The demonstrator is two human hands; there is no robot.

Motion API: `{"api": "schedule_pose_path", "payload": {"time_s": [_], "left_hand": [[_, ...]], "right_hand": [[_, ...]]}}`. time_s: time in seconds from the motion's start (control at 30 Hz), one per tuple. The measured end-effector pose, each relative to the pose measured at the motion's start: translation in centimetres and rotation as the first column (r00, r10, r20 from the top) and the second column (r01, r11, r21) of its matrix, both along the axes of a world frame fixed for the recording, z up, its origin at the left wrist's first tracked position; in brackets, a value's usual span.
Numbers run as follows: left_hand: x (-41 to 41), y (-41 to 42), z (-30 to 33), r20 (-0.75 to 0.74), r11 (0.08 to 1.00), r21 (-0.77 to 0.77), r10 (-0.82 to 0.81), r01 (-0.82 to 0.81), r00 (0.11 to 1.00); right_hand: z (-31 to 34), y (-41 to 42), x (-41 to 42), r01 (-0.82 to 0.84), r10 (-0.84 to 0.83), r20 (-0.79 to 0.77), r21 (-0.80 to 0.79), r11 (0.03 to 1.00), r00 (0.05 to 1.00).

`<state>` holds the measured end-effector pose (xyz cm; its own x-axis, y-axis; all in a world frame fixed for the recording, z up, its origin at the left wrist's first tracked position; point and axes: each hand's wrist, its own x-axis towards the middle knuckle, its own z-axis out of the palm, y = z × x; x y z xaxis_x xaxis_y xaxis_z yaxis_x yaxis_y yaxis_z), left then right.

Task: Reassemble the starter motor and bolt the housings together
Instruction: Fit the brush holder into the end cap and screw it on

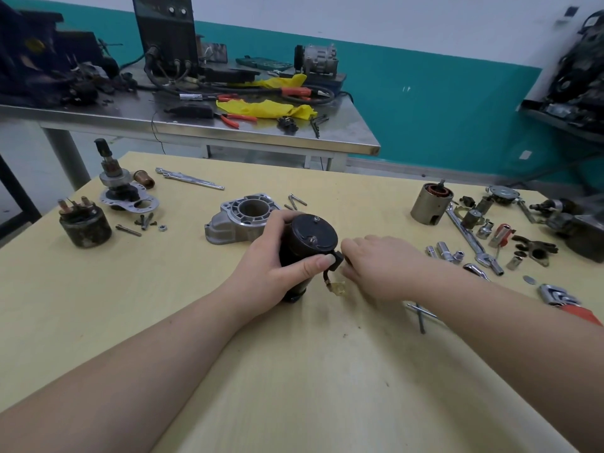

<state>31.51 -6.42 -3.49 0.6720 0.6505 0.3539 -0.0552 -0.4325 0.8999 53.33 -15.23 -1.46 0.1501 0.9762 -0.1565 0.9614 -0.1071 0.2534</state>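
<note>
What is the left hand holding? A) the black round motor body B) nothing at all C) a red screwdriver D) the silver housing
A: the left hand has its fingers and thumb wrapped round the black round motor body, which stands on the table, while the silver housing sits untouched just behind it.

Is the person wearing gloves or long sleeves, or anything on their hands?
No. The left hand and right hand are both bare, with no gloves. Both forearms are uncovered right down to the bottom of the picture, so no sleeves show. No rings, watch or bracelet are visible. The left thumbnail looks short and plain.
</note>
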Motion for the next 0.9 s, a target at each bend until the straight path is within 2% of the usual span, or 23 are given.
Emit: {"api": "schedule_pose_path", "payload": {"time_s": [0.1,0.27,0.4,0.5,0.73,0.9], "left_hand": [[0.0,0.0,0.0,0.002,1.000,-0.004,0.002,-0.002,1.000],[0.0,0.0,0.0,0.001,1.000,-0.001,0.013,-0.013,1.000],[0.0,0.0,0.0,-0.005,1.000,0.000,0.014,-0.014,1.000],[-0.1,0.0,0.0,-0.008,1.000,0.006,0.013,-0.012,1.000],[-0.1,0.1,0.1,-0.010,1.000,0.010,-0.001,0.001,1.000],[-0.1,0.1,0.0,-0.015,1.000,0.015,0.009,-0.008,1.000]], "right_hand": [[-1.1,-0.3,-0.2,-0.024,0.030,-0.060,0.088,0.996,0.998],[-1.2,-0.1,-0.4,0.097,-0.057,-0.232,0.165,0.982,0.971],[-0.2,0.3,-0.1,0.240,-0.156,-0.402,0.167,0.956,0.902],[0.9,0.4,1.2,0.286,-0.168,-0.486,0.178,0.942,0.858],[1.0,0.6,1.7,0.112,-0.080,-0.400,0.057,0.992,0.913],[0.2,0.8,1.1,0.120,-0.055,-0.405,0.135,0.984,0.913]]}}
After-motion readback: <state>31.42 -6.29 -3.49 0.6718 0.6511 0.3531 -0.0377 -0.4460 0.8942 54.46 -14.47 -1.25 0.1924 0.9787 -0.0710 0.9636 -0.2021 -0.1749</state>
